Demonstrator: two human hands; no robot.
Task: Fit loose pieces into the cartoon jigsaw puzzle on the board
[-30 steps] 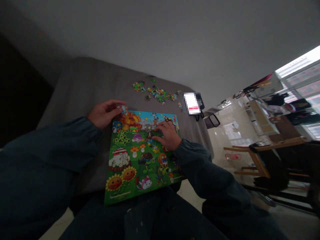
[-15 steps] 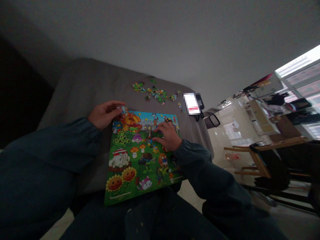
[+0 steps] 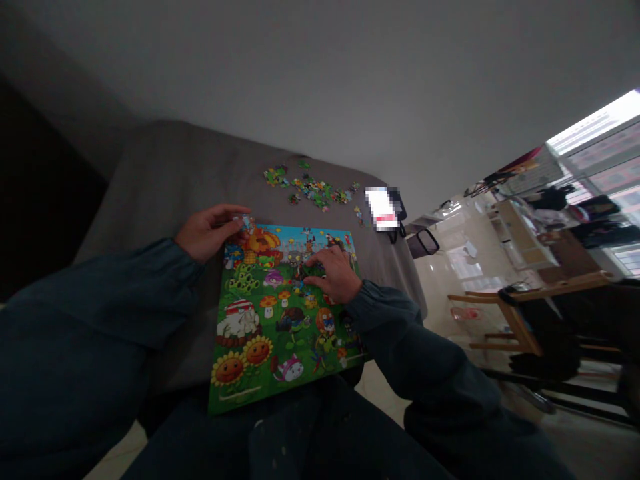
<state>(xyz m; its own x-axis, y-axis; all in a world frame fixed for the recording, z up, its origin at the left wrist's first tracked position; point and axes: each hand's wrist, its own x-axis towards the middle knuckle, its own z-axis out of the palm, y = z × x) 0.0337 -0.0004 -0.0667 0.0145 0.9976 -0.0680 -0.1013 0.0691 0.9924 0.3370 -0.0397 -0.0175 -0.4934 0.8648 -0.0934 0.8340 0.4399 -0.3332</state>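
Note:
A colourful cartoon jigsaw puzzle board [image 3: 270, 340] lies on a grey cushioned surface [image 3: 165, 180], its near edge over my lap. My left hand [image 3: 207, 231] rests at the board's top left corner, thumb and fingers pinching a small puzzle piece [image 3: 243, 219]. My right hand [image 3: 333, 272] lies on the upper middle of the board, fingers curled and pressing on a piece there. A scatter of loose puzzle pieces [image 3: 313, 188] sits beyond the board.
A phone [image 3: 383, 209], blurred out, lies right of the loose pieces near the cushion's edge. To the right, lower down, are a pale tiled floor, a wooden chair frame [image 3: 505, 313], a dark stool [image 3: 425, 241] and cluttered furniture by a bright window.
Both hands stay where they were; my right hand's fingers shift slightly on the board. The view drifts a little.

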